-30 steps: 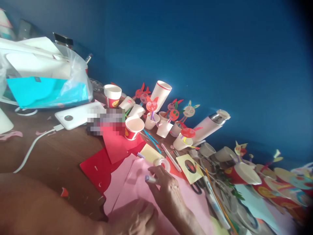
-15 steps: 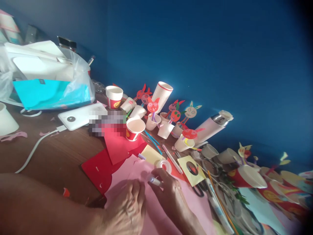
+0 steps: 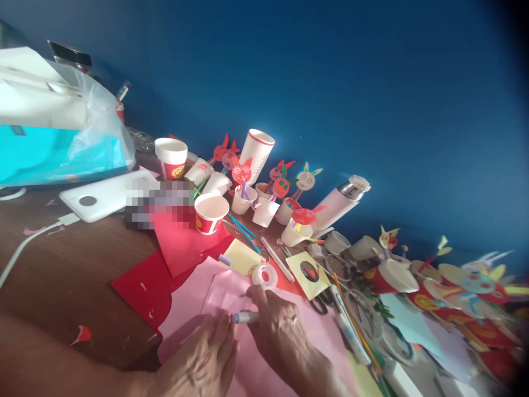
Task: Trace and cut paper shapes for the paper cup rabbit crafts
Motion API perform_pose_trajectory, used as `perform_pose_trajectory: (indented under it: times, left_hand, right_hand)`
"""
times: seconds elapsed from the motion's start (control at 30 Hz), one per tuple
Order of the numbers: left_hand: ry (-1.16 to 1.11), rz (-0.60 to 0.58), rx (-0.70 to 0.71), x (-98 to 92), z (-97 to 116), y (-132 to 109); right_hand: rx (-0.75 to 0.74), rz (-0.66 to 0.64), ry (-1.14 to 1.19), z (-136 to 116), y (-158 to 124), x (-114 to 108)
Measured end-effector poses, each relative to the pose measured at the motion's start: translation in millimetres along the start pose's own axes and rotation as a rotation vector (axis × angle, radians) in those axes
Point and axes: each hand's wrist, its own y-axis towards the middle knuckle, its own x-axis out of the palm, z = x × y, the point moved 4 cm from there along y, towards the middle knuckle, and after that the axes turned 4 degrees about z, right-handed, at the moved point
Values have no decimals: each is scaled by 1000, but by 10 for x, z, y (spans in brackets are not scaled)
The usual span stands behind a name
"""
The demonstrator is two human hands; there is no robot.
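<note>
The left hand (image 3: 202, 358) lies palm down, fingers stretched side by side on the smooth pink paper (image 3: 256, 369). The right hand (image 3: 281, 325) grips a slim cylindrical marker (image 3: 244, 317) over that sheet, its purple end pointing toward the left fingers. Beyond lie a ring-shaped tape roll (image 3: 257, 275) and a yellow card (image 3: 295, 267) with a round hole.
</note>
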Motion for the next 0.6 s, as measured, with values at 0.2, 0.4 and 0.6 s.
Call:
perform_pose_trajectory:
  times: [0.2,0.4,0.6]
  left_hand:
    - [-64,-111,1,-13,-25,-24]
    - [-147,-219,3,-132,-87,39]
    - [-190,-258,101,-405,-286,-6]
  right_hand:
    - [45,-58,35,-35,-44,24]
    - [12,-68,-23,-93,-75,-55]
    - [2,-131,-53,-72,-97,-56]
